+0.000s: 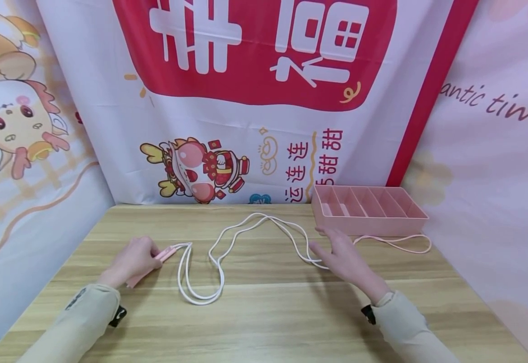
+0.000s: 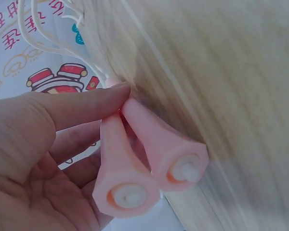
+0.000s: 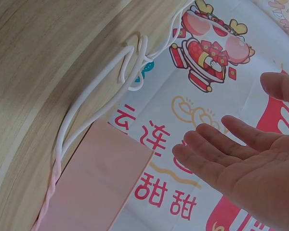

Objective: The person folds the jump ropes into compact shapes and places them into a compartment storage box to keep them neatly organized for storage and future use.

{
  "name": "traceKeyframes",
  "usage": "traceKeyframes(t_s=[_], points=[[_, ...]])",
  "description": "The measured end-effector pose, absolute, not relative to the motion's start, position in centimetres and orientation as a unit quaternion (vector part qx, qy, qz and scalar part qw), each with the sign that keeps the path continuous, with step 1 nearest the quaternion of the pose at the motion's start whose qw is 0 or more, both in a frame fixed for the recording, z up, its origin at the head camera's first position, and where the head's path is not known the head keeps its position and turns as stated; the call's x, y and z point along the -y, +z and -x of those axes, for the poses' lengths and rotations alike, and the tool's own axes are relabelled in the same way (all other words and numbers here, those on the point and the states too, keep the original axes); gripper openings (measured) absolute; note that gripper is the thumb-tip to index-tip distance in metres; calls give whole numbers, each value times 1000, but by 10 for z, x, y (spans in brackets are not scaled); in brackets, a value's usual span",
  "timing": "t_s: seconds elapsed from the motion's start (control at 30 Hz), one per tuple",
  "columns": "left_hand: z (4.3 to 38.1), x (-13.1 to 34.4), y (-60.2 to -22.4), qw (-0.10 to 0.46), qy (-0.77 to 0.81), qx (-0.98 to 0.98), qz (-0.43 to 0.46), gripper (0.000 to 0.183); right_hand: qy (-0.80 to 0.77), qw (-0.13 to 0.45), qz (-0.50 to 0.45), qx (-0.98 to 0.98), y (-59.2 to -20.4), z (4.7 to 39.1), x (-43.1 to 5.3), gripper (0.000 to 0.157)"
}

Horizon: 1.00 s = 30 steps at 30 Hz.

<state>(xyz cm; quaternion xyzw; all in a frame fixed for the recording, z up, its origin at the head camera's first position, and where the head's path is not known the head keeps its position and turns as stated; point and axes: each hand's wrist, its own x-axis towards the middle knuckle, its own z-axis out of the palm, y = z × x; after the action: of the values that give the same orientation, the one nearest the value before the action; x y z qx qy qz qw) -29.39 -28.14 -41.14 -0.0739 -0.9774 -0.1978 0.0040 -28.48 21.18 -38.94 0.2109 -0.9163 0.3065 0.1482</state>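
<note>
A jump rope with a white cord [image 1: 220,275] lies in loose curves across the wooden table. Its two pink handles [image 2: 130,159] are side by side in my left hand [image 1: 137,259], pinched between thumb and fingers near their narrow cord ends. My right hand [image 1: 343,254] hovers by the far stretch of rope with its fingers extended and holds nothing; the right wrist view shows the palm free. The cord's far end turns into a twisted pink section [image 3: 50,190] that forms a loop in front of the pink box.
A pink divided box [image 1: 368,226] with several compartments stands at the table's back right. Behind the wooden table [image 1: 264,322] hangs a printed red-and-white cloth [image 1: 255,116]. Patterned cloths [image 1: 486,166] flank both sides.
</note>
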Motion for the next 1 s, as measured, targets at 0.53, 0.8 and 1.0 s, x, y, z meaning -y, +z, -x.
traceKeyframes(t_s=[0.53, 0.8, 1.0], points=[[291, 283, -404, 27, -275, 958, 78, 26, 303, 155, -212, 916, -390, 285, -211, 50], [285, 276, -396, 55, -321, 943, 65, 29, 300, 161, -221, 914, -390, 286, -210, 52], [281, 266, -385, 114, -315, 939, 79, 28, 299, 165, -224, 913, -390, 286, -210, 52]])
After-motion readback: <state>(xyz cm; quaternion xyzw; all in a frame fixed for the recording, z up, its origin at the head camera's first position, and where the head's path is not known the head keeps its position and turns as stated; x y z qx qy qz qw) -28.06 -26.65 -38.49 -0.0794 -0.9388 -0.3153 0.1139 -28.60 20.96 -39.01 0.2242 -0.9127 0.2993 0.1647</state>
